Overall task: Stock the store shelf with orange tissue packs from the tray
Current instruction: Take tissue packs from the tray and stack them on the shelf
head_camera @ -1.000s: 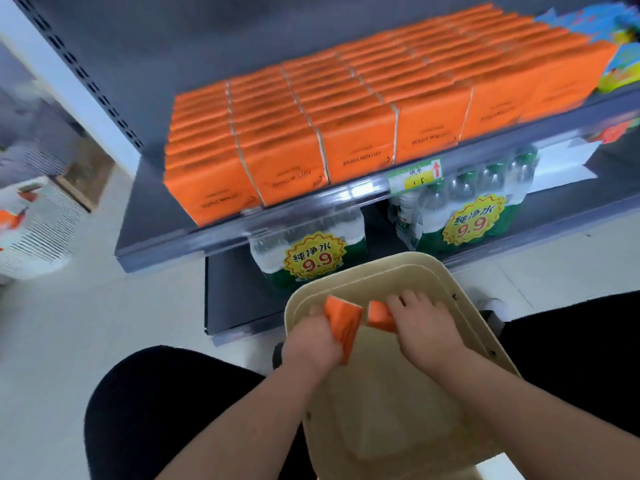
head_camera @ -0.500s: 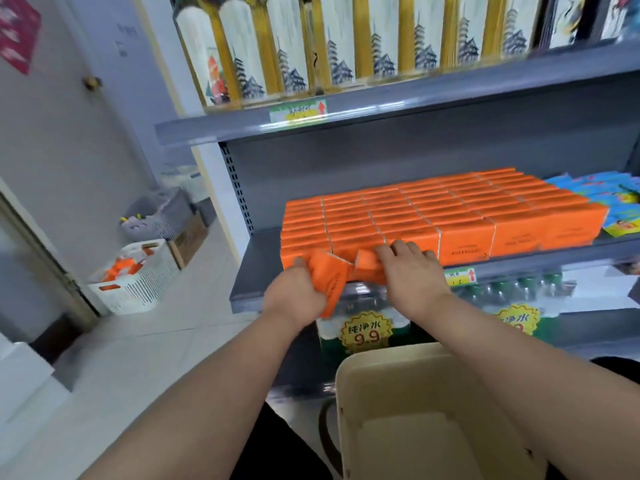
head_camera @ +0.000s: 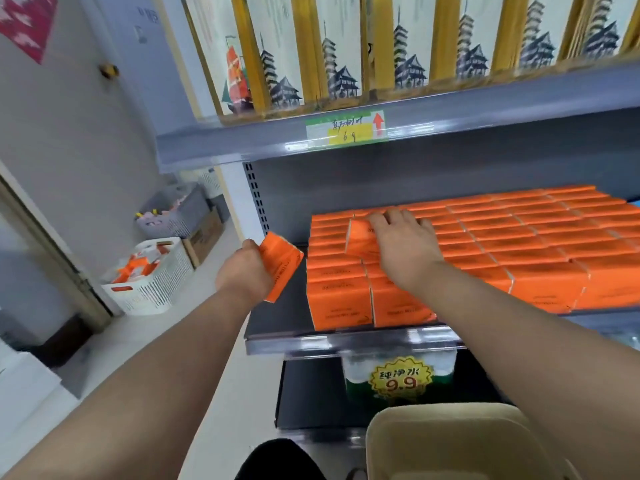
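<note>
An orange tissue pack (head_camera: 281, 268), likely soft and light, is held by the left hand (head_camera: 242, 271); another pack (head_camera: 360, 239) by the right hand (head_camera: 407, 242); sides are best pinched gently.

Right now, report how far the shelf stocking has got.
Done: orange rows fill much of the shelf. In hand: the right hand holds one pack atop them; the left hand grips a second pack beside them. Left: placing both; the tray's visible part shows no packs.
</note>
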{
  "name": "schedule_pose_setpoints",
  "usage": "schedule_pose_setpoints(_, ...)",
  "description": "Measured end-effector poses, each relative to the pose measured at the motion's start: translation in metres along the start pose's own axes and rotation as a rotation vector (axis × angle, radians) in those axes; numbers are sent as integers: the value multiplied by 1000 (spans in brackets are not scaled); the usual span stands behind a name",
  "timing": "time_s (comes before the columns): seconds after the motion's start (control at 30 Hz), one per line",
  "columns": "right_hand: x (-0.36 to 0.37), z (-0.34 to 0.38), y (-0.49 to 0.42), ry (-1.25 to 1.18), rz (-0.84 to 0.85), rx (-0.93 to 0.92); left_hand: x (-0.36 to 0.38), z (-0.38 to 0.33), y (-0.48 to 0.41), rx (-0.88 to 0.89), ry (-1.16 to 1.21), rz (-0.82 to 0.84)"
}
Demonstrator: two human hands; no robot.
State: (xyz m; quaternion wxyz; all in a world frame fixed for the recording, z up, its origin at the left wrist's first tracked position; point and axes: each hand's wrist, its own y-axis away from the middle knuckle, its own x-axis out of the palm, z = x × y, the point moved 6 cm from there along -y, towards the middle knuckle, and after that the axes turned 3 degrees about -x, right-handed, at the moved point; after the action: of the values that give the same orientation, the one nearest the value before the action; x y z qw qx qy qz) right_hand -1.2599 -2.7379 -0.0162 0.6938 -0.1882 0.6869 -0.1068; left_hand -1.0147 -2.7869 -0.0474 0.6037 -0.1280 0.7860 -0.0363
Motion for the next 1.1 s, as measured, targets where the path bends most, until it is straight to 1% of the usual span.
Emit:
schedule_pose_setpoints(0.13, 22, 0, -44, 26, 22, -31, 25, -3, -53, -12, -90, 90)
schedule_pose_setpoints(0.2, 33, -4, -66, 41, 15, -39, 38, -8, -81, -11, -120, 110)
schedule_pose_setpoints(0.37, 55, -14, -117, 18, -13, -69, 67, -23, -140, -7, -173, 92)
schedule_pose_setpoints(0.43, 66, -18, -132, 2, 2, -103, 77, -28, -157, -8, -210, 82)
schedule_pose_setpoints(0.57, 83, -20, -148, 8, 35, -186, 94, -33, -179, -18, -273, 71)
schedule_pose_setpoints(0.67, 86, -21, -152, -12, 45, -212, 105, -35, -197, 26, -327, 17)
schedule_pose_setpoints(0.77, 85, -25, -153, -32, 46, -236, 110, -38, -210, 45, -281, -8)
schedule_pose_setpoints(0.9, 87, -27, -153, -30, 41, -246, 118, -50, -216, 77, -131, -42)
schedule_pose_setpoints(1.0, 87, -25, -153, -25, 31, -230, 119, -50, -213, 57, -25, -94)
schedule_pose_setpoints(1.1, 80, -18, -155, -39, 22, -190, 110, -35, -207, 39, 108, -137)
